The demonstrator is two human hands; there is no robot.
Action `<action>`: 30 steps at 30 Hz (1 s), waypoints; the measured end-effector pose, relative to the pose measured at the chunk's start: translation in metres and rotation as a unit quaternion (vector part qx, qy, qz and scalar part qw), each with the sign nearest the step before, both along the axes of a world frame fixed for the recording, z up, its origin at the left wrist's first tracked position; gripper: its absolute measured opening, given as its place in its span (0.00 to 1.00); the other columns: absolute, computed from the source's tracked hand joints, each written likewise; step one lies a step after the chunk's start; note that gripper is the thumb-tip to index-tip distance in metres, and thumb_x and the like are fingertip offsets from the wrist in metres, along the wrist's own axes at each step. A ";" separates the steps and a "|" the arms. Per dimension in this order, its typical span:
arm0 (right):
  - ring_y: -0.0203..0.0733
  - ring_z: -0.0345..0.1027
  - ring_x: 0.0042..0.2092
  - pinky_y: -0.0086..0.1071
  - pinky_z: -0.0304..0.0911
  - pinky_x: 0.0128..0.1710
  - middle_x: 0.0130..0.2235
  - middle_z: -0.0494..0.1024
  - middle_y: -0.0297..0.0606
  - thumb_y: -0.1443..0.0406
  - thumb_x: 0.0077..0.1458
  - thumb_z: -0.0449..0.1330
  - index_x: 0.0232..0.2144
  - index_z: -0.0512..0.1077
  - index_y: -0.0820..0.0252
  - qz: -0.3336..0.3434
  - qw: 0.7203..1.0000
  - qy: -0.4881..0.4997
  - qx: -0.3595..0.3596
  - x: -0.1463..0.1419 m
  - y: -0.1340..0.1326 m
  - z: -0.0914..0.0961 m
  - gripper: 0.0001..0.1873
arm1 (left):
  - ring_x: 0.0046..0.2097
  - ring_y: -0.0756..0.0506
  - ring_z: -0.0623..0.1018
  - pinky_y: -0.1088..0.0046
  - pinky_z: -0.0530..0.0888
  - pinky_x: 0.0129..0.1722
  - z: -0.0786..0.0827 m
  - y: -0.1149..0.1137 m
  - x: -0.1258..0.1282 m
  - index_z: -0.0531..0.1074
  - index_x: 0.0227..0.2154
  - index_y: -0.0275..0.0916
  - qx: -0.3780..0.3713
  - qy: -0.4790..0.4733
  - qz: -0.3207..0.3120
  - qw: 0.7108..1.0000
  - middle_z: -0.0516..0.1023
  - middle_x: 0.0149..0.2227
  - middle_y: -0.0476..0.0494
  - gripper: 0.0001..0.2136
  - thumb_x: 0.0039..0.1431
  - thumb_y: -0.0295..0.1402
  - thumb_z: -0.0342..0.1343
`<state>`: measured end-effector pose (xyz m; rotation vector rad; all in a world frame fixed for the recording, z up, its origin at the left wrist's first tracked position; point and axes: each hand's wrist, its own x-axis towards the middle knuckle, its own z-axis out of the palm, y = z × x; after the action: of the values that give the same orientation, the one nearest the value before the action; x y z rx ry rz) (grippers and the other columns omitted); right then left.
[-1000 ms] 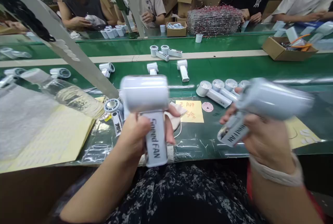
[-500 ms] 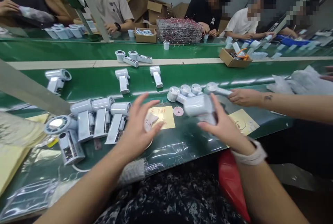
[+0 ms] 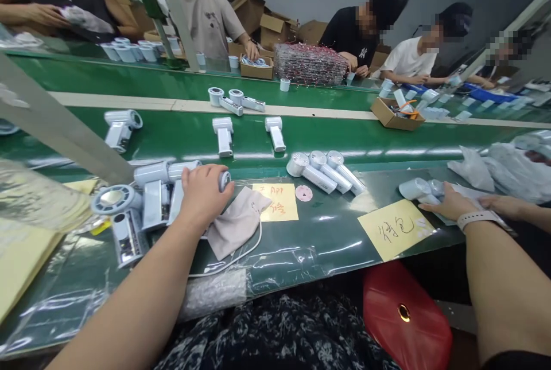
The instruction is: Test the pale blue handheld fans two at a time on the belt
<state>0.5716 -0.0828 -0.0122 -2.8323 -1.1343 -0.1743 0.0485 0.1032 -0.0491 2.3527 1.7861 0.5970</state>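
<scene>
Left hand (image 3: 206,193) clamped over white handheld fan (image 3: 224,181), just left of yellow APP note (image 3: 275,202) on green desk (image 3: 327,249). Right hand (image 3: 457,202) well right of note, fingers (image 3: 439,195) touching second white fan (image 3: 414,189); firm grip or mere contact: cannot tell. Beige cloth pouch (image 3: 236,224), white cable (image 3: 226,265) just below note.

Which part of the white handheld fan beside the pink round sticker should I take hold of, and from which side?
Take the white handheld fan by its long grip, coming from the near side, above the pink round sticker. It lies on its side with the grip slanting toward you; its head sits crowded against the neighbouring fan, while the grip's near edge stands free.
</scene>
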 end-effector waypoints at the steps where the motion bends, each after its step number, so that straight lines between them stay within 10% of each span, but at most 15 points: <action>1: 0.80 0.68 0.55 0.64 0.63 0.45 0.50 0.74 0.73 0.49 0.43 0.70 0.49 0.73 0.59 -0.011 1.000 -0.005 -0.009 0.000 0.006 0.004 0.34 | 0.59 0.31 0.70 0.39 0.49 0.67 0.001 -0.001 0.000 0.73 0.49 0.38 -0.006 -0.001 -0.001 1.000 0.77 0.52 0.33 0.18 0.58 0.37 0.50; 8: 0.82 0.51 0.65 0.73 0.49 0.60 0.60 0.69 0.60 0.57 0.50 0.65 0.55 0.69 0.58 0.174 0.984 0.009 -0.038 -0.085 0.117 0.043 0.31 | 0.67 0.29 0.61 0.45 0.54 0.68 0.000 -0.008 0.001 0.74 0.50 0.36 0.014 -0.023 0.024 0.999 0.63 0.64 0.28 0.18 0.57 0.35 0.57; 14: 0.52 0.69 0.57 0.48 0.65 0.57 0.58 0.74 0.44 0.56 0.64 0.59 0.54 0.72 0.55 0.361 0.920 0.117 -0.104 -0.233 0.233 0.014 0.20 | 0.67 0.30 0.61 0.45 0.53 0.69 0.002 -0.017 0.000 0.73 0.49 0.36 0.022 -0.071 0.014 0.997 0.63 0.63 0.29 0.17 0.56 0.32 0.58; 18: 0.46 0.73 0.50 0.46 0.71 0.49 0.54 0.74 0.44 0.60 0.65 0.60 0.53 0.71 0.60 0.351 0.918 0.127 -0.138 -0.299 0.283 0.000 0.17 | 0.66 0.30 0.62 0.42 0.55 0.68 -0.001 -0.019 -0.001 0.72 0.47 0.37 0.067 -0.129 0.013 0.989 0.63 0.62 0.28 0.15 0.55 0.30 0.58; 25: 0.50 0.70 0.54 0.50 0.68 0.52 0.57 0.71 0.45 0.58 0.64 0.60 0.55 0.69 0.59 0.282 0.950 0.106 -0.079 -0.401 0.297 -0.034 0.20 | 0.67 0.28 0.59 0.39 0.53 0.68 -0.006 -0.020 0.000 0.71 0.44 0.39 0.098 -0.209 -0.005 0.973 0.62 0.63 0.29 0.15 0.52 0.27 0.57; 30: 0.52 0.71 0.50 0.48 0.67 0.51 0.50 0.77 0.48 0.57 0.62 0.60 0.49 0.74 0.64 0.310 0.933 0.181 -0.024 -0.397 0.274 -0.026 0.18 | 0.69 0.31 0.57 0.46 0.53 0.69 -0.005 -0.022 0.000 0.70 0.48 0.35 0.068 -0.354 -0.023 0.932 0.60 0.64 0.27 0.17 0.54 0.29 0.57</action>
<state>0.1742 0.1917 -0.0377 -2.2445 -1.8492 0.4029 0.0486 0.0808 -0.0543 1.8645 1.3745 1.3803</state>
